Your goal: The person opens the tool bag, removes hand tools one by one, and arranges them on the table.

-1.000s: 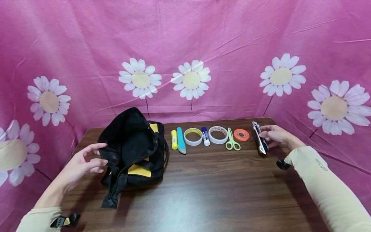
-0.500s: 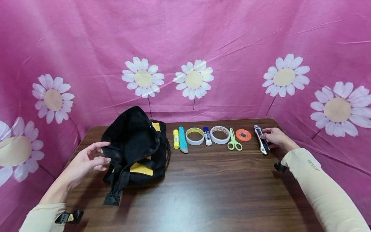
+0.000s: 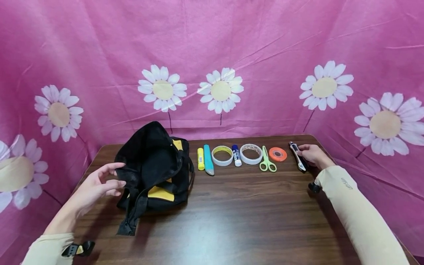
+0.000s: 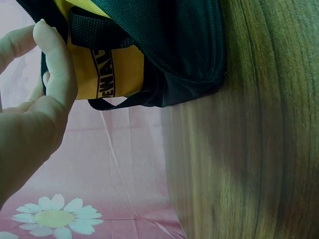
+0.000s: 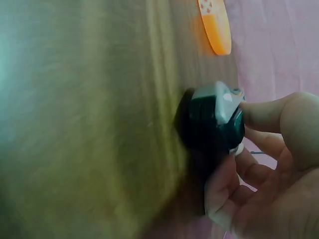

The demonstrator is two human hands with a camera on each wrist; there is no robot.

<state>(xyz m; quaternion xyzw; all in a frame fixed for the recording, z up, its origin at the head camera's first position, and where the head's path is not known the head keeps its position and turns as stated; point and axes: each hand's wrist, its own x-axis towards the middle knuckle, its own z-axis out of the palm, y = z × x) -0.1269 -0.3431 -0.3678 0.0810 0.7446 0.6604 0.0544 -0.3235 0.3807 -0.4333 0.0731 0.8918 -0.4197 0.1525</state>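
Observation:
My left hand [image 3: 94,187] is at the open mouth of a black and yellow bag [image 3: 160,194] on the left. In the left wrist view its thumb and fingers pinch the bag's zippered edge, the fingertips partly hidden behind it. At the far right my right hand [image 3: 314,155] grips a black and silver utility knife [image 3: 298,157] from its right side. The right wrist view shows the end of the knife [image 5: 214,112] between thumb and fingers, close over the wooden table, with its dark shadow beside it.
Between bag and knife, a row on the table [image 3: 238,213] holds a yellow glue stick [image 3: 200,159], teal cutter [image 3: 208,160], two tape rolls [image 3: 222,163] [image 3: 251,161], blue-capped glue stick [image 3: 236,155], green scissors [image 3: 267,165] and orange tape roll [image 3: 277,154]. A pink flowered cloth [image 3: 212,44] hangs behind.
My right wrist and forearm have shifted left, and the knife has turned slightly in the grip. The left hand stays at the bag's edge. The head view has shifted a little.

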